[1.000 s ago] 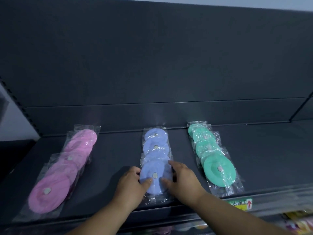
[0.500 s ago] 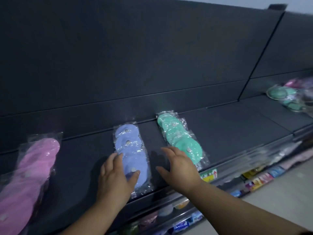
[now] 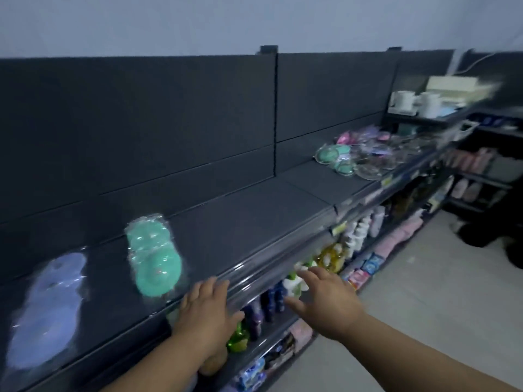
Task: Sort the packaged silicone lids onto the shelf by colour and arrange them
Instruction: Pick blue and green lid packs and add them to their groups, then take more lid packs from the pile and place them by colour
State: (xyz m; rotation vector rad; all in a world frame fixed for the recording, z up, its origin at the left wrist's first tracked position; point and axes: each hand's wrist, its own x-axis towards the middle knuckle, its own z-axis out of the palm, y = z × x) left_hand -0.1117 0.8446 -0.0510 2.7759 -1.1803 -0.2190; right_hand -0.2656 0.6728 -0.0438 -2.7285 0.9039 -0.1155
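Observation:
A row of blue packaged lids lies at the left of the dark shelf, blurred by motion. Right of it lies a row of green packaged lids. A mixed heap of unsorted packaged lids, pink, green, purple and clear, sits far along the shelf at the right. My left hand hovers open at the shelf's front edge, right of the green row. My right hand reaches out open in front of the shelf, over the lower rack. Both hands hold nothing.
Bottles and packets fill the lower racks under the shelf. White boxes and cups stand on a higher shelf at the far right. Grey floor runs along the aisle on the right.
The view has swung right along the shelf. Both hands have left the blue lids and moved right past the green row. The pink row has gone out of view; the mixed heap is nearer.

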